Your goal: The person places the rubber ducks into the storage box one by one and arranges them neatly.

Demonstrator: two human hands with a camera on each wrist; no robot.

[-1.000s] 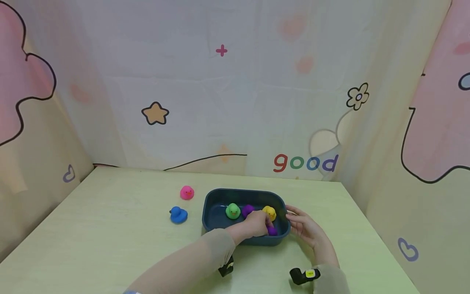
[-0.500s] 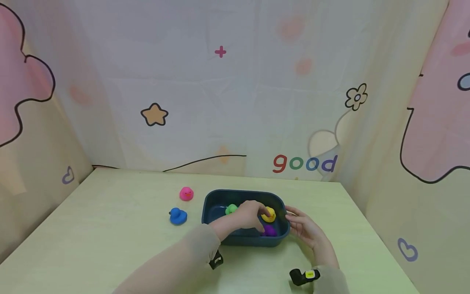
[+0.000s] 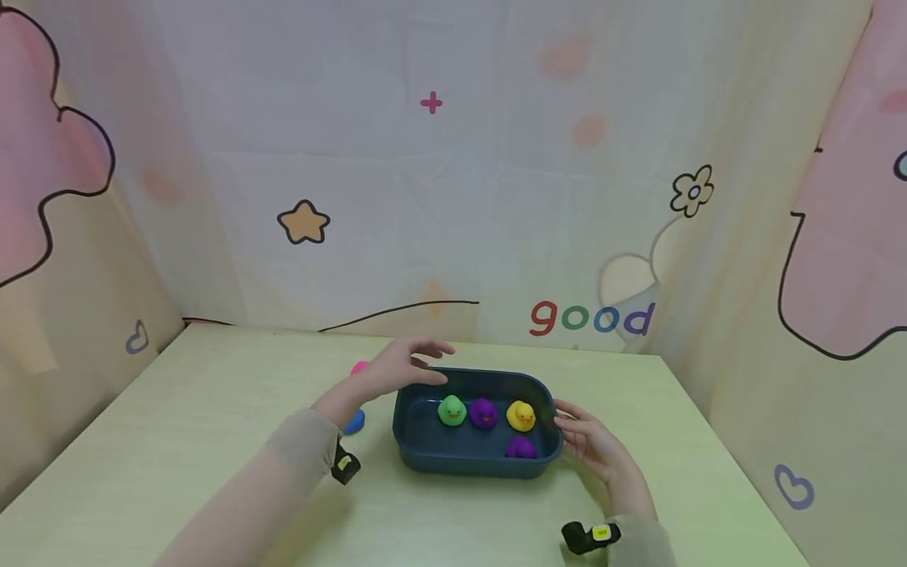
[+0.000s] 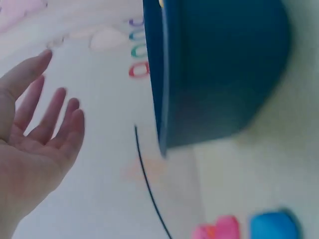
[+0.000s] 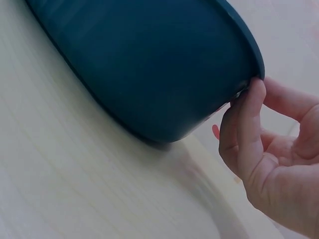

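Observation:
A dark blue tub (image 3: 468, 465) stands on the table. In it sit a green duck (image 3: 451, 411), a purple duck (image 3: 484, 414), a yellow duck (image 3: 520, 416) and a second purple duck (image 3: 522, 447), partly behind the front wall. My left hand (image 3: 390, 368) is raised over the tub's back left corner with nothing in it; its fingers are spread in the left wrist view. My right hand (image 3: 598, 449) touches the tub's right end with its fingertips near the rim. A pink duck (image 4: 224, 228) and a blue duck (image 4: 274, 226) lie left of the tub, mostly hidden by my left arm in the head view.
The pale wooden table (image 3: 212, 409) meets a printed cloth backdrop (image 3: 383, 157) behind and at both sides. A small black device (image 3: 345, 465) is strapped to the left wrist, and another black device (image 3: 590, 537) to the right wrist.
My left hand has let go of the near purple duck inside the tub and moved up and left, out of the tub. My right hand stays at the tub's right end.

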